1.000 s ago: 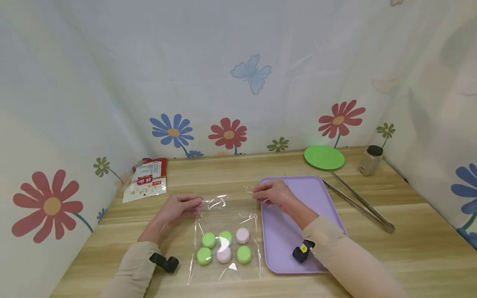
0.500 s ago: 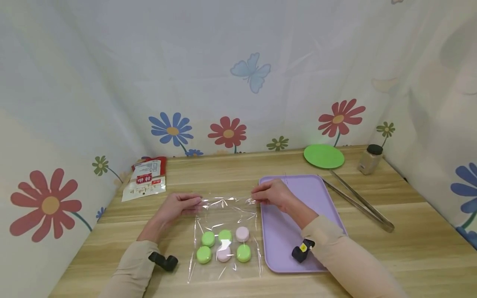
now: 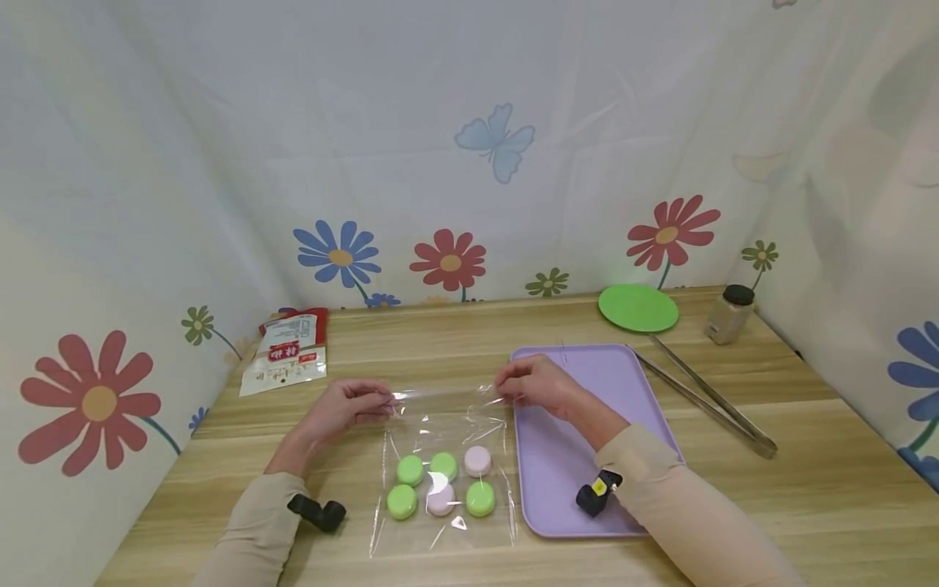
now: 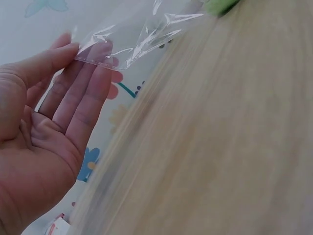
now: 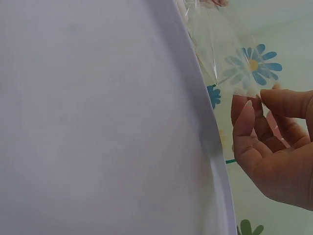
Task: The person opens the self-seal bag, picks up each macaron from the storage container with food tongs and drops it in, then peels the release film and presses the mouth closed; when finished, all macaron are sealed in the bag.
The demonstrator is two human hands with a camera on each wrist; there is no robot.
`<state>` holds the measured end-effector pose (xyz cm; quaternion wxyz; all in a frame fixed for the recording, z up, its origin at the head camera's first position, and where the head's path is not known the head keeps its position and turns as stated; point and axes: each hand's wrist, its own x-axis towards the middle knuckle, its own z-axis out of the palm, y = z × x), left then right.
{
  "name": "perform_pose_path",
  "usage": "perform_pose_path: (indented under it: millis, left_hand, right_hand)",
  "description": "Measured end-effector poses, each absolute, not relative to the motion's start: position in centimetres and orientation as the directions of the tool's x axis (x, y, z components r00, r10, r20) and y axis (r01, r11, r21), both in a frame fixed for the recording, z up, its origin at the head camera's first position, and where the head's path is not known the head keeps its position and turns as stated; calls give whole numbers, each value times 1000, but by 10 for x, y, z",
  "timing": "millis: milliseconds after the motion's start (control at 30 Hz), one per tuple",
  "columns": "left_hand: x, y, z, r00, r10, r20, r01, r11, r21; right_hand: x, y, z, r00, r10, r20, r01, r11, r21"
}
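A clear plastic bag [image 3: 451,538] lies on the wooden table with several green macarons [image 3: 401,501] and two pink macarons [image 3: 477,461] inside, in two rows near its lower end. My left hand [image 3: 345,412] pinches the bag's far left corner between thumb and fingers. At the far right corner, my right hand [image 3: 539,387] pinches the film, just above the edge of a purple tray [image 3: 565,489]. In the left wrist view the film [image 4: 142,46] stretches away from the thumb tip. The right wrist view shows thumb and fingertips meeting on the transparent edge [image 5: 239,78].
Metal tongs [image 3: 722,412] lie right of the tray. Behind them sit a green plate [image 3: 638,308] and a jar with a black lid [image 3: 729,315]. Printed packets [image 3: 286,355] lie at the back left. A flower-printed curtain [image 3: 469,163] borders the table.
My left hand has shifted slightly to the left with the bag's corner. The bag's far edge and its glints have changed shape. The right hand has barely moved and the macarons stay in place.
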<state>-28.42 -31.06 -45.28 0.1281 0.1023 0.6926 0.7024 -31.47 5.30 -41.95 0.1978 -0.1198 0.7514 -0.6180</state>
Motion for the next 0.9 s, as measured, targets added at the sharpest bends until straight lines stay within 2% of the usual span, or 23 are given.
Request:
perform_pose_path:
  millis: [433, 900]
  left_hand:
    - [-282, -311, -453, -945, 326, -24, -13, 35, 999]
    - [-282, -309, -452, -952, 306, -26, 0, 85, 996]
  right_hand:
    - [-313, 53, -417, -885, -432, -172, 60, 262, -963]
    - [-310, 52, -416, -905, -415, -96, -65, 357, -932]
